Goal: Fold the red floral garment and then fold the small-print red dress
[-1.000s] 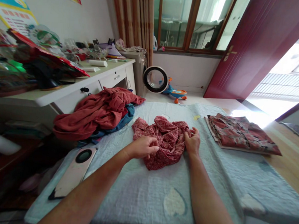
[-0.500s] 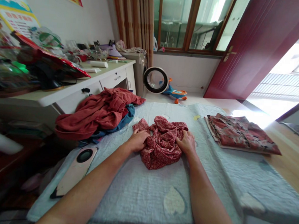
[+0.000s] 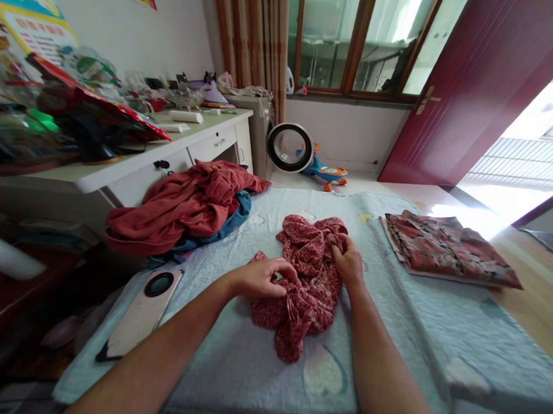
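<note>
A crumpled red floral garment (image 3: pixel 307 277) lies in the middle of a pale blue quilt (image 3: pixel 266 369). My left hand (image 3: pixel 260 278) pinches the cloth at its left side, fingers closed on a fold. On the garment's right side my right hand (image 3: pixel 348 262) grips the fabric. A tail of the cloth trails toward me, down to about the quilt's heart patch.
A heap of rust-red and blue clothes (image 3: pixel 187 204) sits at the quilt's back left. A folded patterned garment (image 3: pixel 447 248) lies at the right. A phone (image 3: pixel 141 311) rests near the left edge. A cluttered white desk (image 3: pixel 120 166) stands left; a ride-on toy (image 3: pixel 325 170) is on the floor.
Both hands shifted on the floral garment and drew it toward me; the cloth has stretched out lengthwise, with a tail now hanging nearer. My left hand moved from the bundle's top left to lower down.
</note>
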Demonstrator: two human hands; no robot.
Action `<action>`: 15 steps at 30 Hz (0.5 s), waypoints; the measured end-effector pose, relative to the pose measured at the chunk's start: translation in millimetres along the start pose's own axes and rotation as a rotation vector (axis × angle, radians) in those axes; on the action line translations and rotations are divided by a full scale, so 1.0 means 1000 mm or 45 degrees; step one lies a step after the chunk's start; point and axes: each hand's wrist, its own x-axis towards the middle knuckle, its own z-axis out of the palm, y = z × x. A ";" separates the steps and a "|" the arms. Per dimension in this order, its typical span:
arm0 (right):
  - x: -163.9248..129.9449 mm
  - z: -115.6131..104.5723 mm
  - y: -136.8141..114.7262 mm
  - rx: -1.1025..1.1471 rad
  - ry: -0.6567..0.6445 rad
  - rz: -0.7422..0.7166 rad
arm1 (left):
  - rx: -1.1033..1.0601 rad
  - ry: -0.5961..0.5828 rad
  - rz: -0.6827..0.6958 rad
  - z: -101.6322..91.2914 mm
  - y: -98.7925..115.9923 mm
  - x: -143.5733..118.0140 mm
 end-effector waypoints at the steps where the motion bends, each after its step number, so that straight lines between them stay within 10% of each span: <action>1: -0.001 -0.002 -0.002 -0.134 -0.031 0.009 | -0.051 0.074 -0.024 -0.002 -0.002 0.006; 6: -0.004 -0.013 -0.014 -0.670 -0.250 0.165 | 0.147 0.374 -0.155 0.011 -0.018 0.044; 11: -0.006 -0.013 -0.018 -0.597 -0.364 0.074 | 0.405 0.174 -0.220 0.024 -0.032 0.069; 15: -0.004 -0.012 -0.010 -0.443 -0.294 -0.023 | 0.077 0.403 -0.255 0.009 -0.042 0.063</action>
